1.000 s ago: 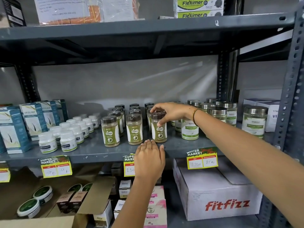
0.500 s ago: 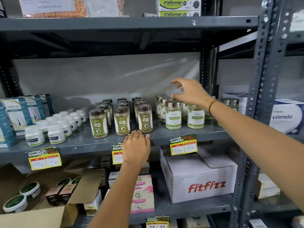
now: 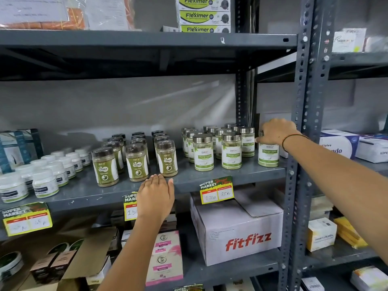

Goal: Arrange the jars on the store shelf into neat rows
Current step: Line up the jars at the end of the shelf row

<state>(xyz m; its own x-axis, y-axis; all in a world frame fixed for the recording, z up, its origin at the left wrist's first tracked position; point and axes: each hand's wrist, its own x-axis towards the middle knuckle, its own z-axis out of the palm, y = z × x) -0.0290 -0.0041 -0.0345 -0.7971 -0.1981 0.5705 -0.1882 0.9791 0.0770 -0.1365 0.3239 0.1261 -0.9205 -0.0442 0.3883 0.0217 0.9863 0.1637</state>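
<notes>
On the grey shelf (image 3: pixel 189 181), right end by the upright post (image 3: pixel 302 143), right hand (image 3: pixel 276 131) grips the lid of a lone steel-lidded jar (image 3: pixel 268 154), apart from its grouped jars (image 3: pixel 218 143). Left hand (image 3: pixel 156 196) lies flat, open, on shelf's front edge.

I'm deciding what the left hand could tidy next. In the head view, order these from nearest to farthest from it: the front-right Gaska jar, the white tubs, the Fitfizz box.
From the left hand:
1. Gaska jar, just above.
2. Fitfizz box, lower right.
3. White tubs, far left.
</notes>
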